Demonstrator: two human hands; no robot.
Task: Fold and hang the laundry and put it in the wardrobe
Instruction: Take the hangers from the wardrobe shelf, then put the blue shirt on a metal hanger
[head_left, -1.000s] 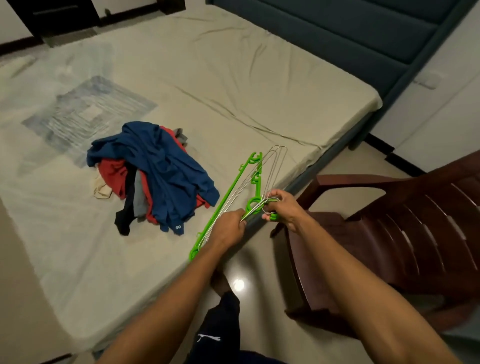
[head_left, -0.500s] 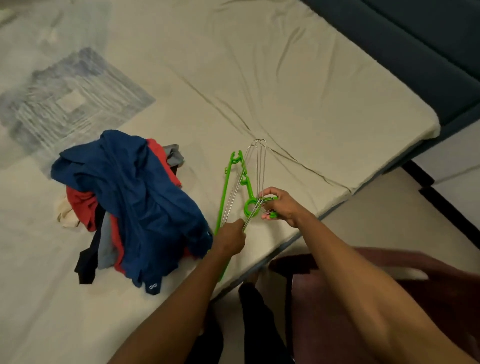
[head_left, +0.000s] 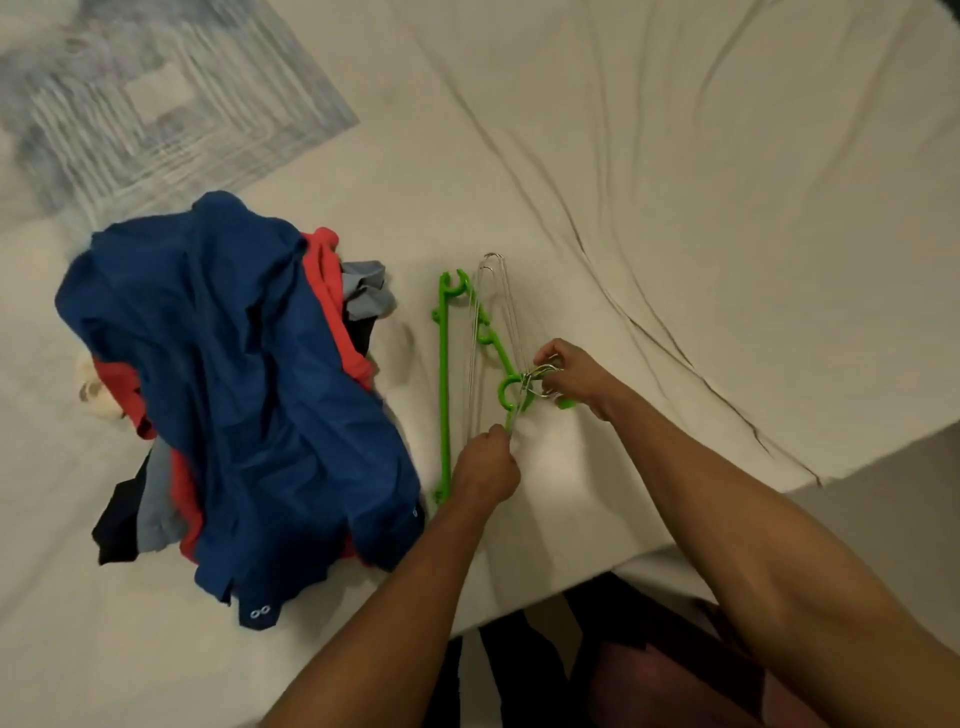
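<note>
Sorting: you work a bundle of hangers on the bed sheet (head_left: 675, 260).
Left hand (head_left: 485, 470): pinches the wire hangers (head_left: 491, 312) low down.
Right hand (head_left: 574, 374): fingers curl round the hooks beside the green plastic hanger (head_left: 443, 384).
Progress: laundry pile (head_left: 234, 384) lies unfolded just beside; nothing hung yet.
Unclear: hanger count; wardrobe out of view.

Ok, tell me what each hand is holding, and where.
Left hand grips the hangers at their lower bars; right hand pinches their hooks.
</note>
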